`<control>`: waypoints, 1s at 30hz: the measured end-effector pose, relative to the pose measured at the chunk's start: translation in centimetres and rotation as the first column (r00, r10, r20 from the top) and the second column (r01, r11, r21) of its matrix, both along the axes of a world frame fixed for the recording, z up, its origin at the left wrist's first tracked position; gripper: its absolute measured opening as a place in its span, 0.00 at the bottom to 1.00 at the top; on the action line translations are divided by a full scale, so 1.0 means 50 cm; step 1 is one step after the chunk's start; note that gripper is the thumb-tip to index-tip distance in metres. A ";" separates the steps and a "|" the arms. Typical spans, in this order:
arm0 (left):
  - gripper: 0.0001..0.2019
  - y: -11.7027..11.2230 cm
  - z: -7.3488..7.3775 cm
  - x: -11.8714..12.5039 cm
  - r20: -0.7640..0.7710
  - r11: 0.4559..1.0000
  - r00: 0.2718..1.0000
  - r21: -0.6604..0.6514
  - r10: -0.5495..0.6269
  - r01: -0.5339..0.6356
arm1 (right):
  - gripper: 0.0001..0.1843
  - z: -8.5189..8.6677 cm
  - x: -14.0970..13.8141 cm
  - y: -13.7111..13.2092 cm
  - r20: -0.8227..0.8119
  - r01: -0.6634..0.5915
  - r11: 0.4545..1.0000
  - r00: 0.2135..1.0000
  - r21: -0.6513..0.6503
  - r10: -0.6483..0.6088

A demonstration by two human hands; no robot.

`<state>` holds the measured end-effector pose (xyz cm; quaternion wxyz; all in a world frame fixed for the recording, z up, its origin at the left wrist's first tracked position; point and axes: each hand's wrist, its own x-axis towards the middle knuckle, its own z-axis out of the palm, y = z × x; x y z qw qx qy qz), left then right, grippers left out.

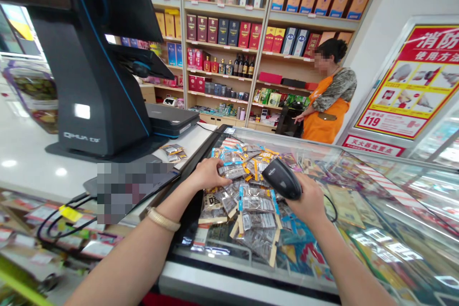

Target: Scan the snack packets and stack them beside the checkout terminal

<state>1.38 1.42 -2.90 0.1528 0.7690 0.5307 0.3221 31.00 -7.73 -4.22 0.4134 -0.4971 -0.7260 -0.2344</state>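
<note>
A black handheld barcode scanner is in my right hand, its head tilted toward the packets. My left hand, with a beige bracelet on the wrist, has thumb and fingers on the edges of a small clear snack packet. Around and under it, a heap of similar packets covers part of the glass counter. Their contents look dark, and some have blue, orange or cream edges. My right hand's fingertips are mostly hidden behind the scanner handle.
To the left, a black checkout terminal stands on a white counter with a few packets and a dark flat device. A person in an orange apron stands beyond the glass, near shelves of boxes. Cables hang at left.
</note>
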 end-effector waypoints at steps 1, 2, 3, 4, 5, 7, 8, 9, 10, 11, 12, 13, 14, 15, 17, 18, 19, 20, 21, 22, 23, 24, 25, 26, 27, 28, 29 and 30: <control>0.19 -0.003 0.005 -0.001 0.074 0.999 0.997 -0.041 -0.031 0.034 | 0.14 0.000 0.000 0.000 -0.003 0.001 1.000 1.000 -0.001 -0.001; 0.18 -0.006 0.011 -0.002 0.158 0.991 0.985 -0.100 -0.074 0.091 | 0.14 0.000 0.000 0.000 -0.005 0.001 1.000 1.000 -0.003 -0.001; 0.17 -0.009 0.018 -0.005 0.245 0.971 0.961 -0.170 -0.124 0.169 | 0.15 -0.001 0.000 0.000 -0.007 0.002 1.000 1.000 -0.004 -0.002; 0.17 -0.013 0.025 -0.008 0.329 0.938 0.929 -0.235 -0.168 0.253 | 0.15 -0.001 0.000 0.001 -0.007 0.003 1.000 1.000 -0.004 -0.003; 0.17 -0.017 0.032 -0.012 0.403 0.900 0.893 -0.285 -0.199 0.329 | 0.15 -0.001 0.000 0.001 -0.007 0.002 1.000 1.000 -0.004 -0.002; 0.18 -0.024 0.043 -0.019 0.518 0.841 0.827 -0.332 -0.216 0.428 | 0.16 -0.002 0.000 0.002 -0.009 -0.001 1.000 1.000 -0.008 0.001; 0.19 -0.026 0.047 -0.021 0.572 0.825 0.793 -0.331 -0.209 0.457 | 0.17 -0.002 0.000 0.002 -0.011 -0.001 1.000 1.000 -0.012 0.001; 0.21 -0.028 0.048 -0.022 0.626 0.817 0.754 -0.318 -0.199 0.481 | 0.17 -0.002 0.000 0.002 -0.014 -0.002 1.000 1.000 -0.016 0.002; 0.23 -0.028 0.049 -0.021 0.676 0.814 0.712 -0.297 -0.190 0.500 | 0.17 -0.001 0.000 0.002 -0.017 -0.002 1.000 1.000 -0.019 0.002; 0.25 -0.028 0.047 -0.019 0.718 0.814 0.671 -0.271 -0.184 0.514 | 0.16 -0.001 -0.001 0.002 -0.021 -0.001 1.000 1.000 -0.017 0.001; 0.27 -0.027 0.045 -0.015 0.749 0.821 0.637 -0.240 -0.182 0.518 | 0.15 -0.001 -0.001 0.001 -0.023 -0.002 1.000 1.000 -0.012 0.002; 0.29 -0.025 0.042 -0.011 0.766 0.835 0.616 -0.208 -0.184 0.509 | 0.14 0.000 -0.001 0.001 -0.024 -0.003 1.000 1.000 -0.004 0.003; 0.31 -0.023 0.039 -0.006 0.771 0.853 0.608 -0.176 -0.191 0.492 | 0.14 0.001 -0.001 0.001 -0.022 -0.002 1.000 1.000 0.003 0.002; 0.32 -0.021 0.036 -0.001 0.769 0.872 0.607 -0.143 -0.201 0.469 | 0.14 0.001 -0.002 0.001 -0.020 -0.001 1.000 1.000 0.006 0.001; 0.32 -0.017 0.031 0.008 0.755 0.903 0.615 -0.071 -0.229 0.424 | 0.14 0.002 -0.002 0.000 -0.016 0.000 1.000 1.000 0.008 0.000; 0.32 -0.016 0.029 0.011 0.745 0.912 0.620 -0.038 -0.246 0.409 | 0.15 0.003 -0.002 0.000 -0.012 -0.004 1.000 1.000 0.006 0.004; 0.33 -0.015 0.028 0.013 0.732 0.916 0.627 -0.013 -0.265 0.402 | 0.15 0.002 -0.002 0.000 -0.007 -0.012 1.000 1.000 0.002 0.012; 0.35 -0.014 0.027 0.014 0.717 0.915 0.637 0.003 -0.283 0.403 | 0.15 0.002 -0.002 0.000 -0.002 -0.021 1.000 1.000 -0.004 0.021; 0.38 -0.013 0.026 0.015 0.701 0.913 0.647 0.014 -0.299 0.407 | 0.15 0.002 -0.002 0.000 0.002 -0.029 1.000 1.000 -0.012 0.029; 0.40 -0.013 0.025 0.015 0.686 0.910 0.657 0.019 -0.313 0.413 | 0.15 0.001 -0.002 0.000 0.006 -0.036 0.999 0.999 -0.022 0.037; 0.40 -0.013 0.024 0.015 0.675 0.909 0.663 0.026 -0.323 0.416 | 0.15 0.000 -0.002 0.000 0.011 -0.044 0.998 0.999 -0.035 0.044; 0.40 -0.012 0.023 0.015 0.670 0.909 0.665 0.034 -0.330 0.416 | 0.15 0.000 -0.003 0.000 0.014 -0.049 0.998 0.999 -0.050 0.050; 0.39 -0.012 0.023 0.015 0.669 0.910 0.664 0.047 -0.334 0.411 | 0.15 0.000 -0.003 0.000 0.015 -0.052 0.997 0.998 -0.064 0.053; 0.37 -0.011 0.022 0.015 0.673 0.913 0.660 0.060 -0.335 0.402 | 0.15 0.000 -0.003 0.000 0.017 -0.052 0.996 0.998 -0.077 0.053; 0.35 -0.010 0.022 0.015 0.678 0.917 0.656 0.070 -0.333 0.393 | 0.15 0.000 -0.004 -0.001 0.019 -0.049 0.995 0.999 -0.089 0.051; 0.34 -0.009 0.022 0.016 0.683 0.920 0.652 0.078 -0.330 0.384 | 0.15 0.000 -0.004 -0.001 0.021 -0.042 0.994 0.999 -0.102 0.044; 0.33 -0.009 0.022 0.017 0.688 0.923 0.648 0.085 -0.327 0.376 | 0.14 0.000 -0.004 -0.001 0.022 -0.033 0.993 0.999 -0.115 0.036; 0.32 -0.009 0.022 0.018 0.692 0.924 0.645 0.086 -0.324 0.372 | 0.14 0.000 -0.005 -0.001 0.025 -0.025 0.991 0.999 -0.132 0.029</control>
